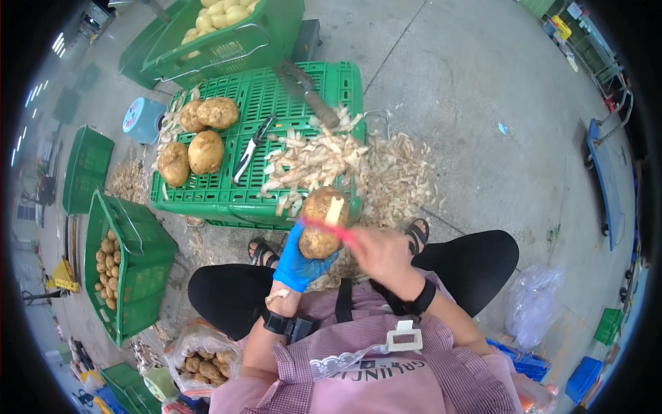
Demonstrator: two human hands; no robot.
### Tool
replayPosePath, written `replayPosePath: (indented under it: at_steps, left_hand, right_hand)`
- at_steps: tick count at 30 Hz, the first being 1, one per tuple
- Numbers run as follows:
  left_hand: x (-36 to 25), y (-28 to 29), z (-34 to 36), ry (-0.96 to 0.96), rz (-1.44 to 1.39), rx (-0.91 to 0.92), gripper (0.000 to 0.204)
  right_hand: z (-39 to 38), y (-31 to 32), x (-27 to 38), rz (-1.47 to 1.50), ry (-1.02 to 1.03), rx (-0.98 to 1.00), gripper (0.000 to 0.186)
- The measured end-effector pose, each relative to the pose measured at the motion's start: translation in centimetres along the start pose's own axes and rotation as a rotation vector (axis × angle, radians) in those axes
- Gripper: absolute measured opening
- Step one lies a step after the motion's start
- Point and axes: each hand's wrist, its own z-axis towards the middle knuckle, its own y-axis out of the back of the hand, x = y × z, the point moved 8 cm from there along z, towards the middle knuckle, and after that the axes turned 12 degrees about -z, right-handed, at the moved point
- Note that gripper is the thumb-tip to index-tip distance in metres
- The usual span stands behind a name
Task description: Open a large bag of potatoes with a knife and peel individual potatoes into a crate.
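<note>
A large brown potato [318, 241] with a pale peeled strip is gripped in my left hand [295, 265], which wears a blue glove. My bare right hand [383, 255] is closed on a red peeler [334, 229], blurred, across the potato. Just beyond is an upturned green crate [234, 201] strewn with potato peels [310, 157]. On it lie several whole potatoes [205, 152] at the left, a black-and-white tool [250, 153] in the middle and a long-handled blade [317, 105] toward the back.
A green crate of peeled potatoes [231, 41] stands behind. Crates of unpeeled potatoes [145, 265], a blue bucket [140, 121] and a sack of potatoes [201, 363] are at left. A blue trolley [602, 186] and a plastic bag [534, 303] are at right. Peels [400, 176] litter the floor.
</note>
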Motion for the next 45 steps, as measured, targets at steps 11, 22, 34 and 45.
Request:
replayPosePath:
  at_steps: [11,22,34,45]
  left_hand:
    - [0.5,0.8,1.1,0.179,0.006,0.140,0.052]
    - [0.7,1.1,0.9,0.171,-0.050,0.066,0.053]
    - [-0.4,3.7,2.5,0.023,-0.037,0.026,0.048]
    - [1.8,0.6,0.5,0.203,-0.071,0.021,0.061]
  right_hand:
    - [0.7,-0.8,-1.6,0.019,-0.129,0.044,0.015]
    - [-0.3,-1.1,-2.1,0.200,-0.210,0.021,0.016]
    - [1.1,-3.3,-6.2,0.159,-0.308,0.163,0.021]
    - [0.3,-1.0,-3.2,0.294,-0.205,0.012,0.017]
